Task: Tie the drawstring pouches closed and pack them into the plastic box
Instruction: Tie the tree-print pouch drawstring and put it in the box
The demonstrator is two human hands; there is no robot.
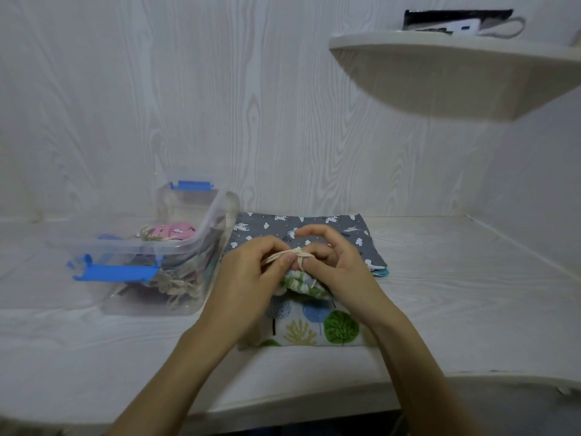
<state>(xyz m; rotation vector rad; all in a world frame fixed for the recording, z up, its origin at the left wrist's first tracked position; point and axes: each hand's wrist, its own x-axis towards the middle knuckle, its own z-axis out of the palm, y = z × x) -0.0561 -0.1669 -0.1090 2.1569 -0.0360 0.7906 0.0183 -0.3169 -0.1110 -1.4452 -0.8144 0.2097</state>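
Both hands work at the centre of the surface (471,294), over a tree-print pouch (314,328). The pouch lies flat near the front edge with its neck bunched up and pointing away from the person.

Left hand (251,278): grip clamped on the drawstring (283,255), fingers curled, cord pinched and running taut toward the neck.

Right hand (342,272): grip also clamped on the drawstring, thumb and lower fingers pinching at the crossing just above the bunched neck, index finger arched up and free. Cannot tell whether the knot is finished.

A grey unicorn-print pouch (330,226) lies flat just behind the hands, partly hidden by them, with a teal edge (382,272) peeking out under its right corner.

The plastic box (201,234) stands left of the pouches, near the left hand, clear-walled and open on top, with blue latches (116,272) at its near and far ends. Inside are a pink pouch (177,231) on top and more fabric with tangled beige cords (176,286) below.

A rounded shelf (456,67) sits upper right on the wall, carrying a dark flat item (456,20) too blurred to identify.
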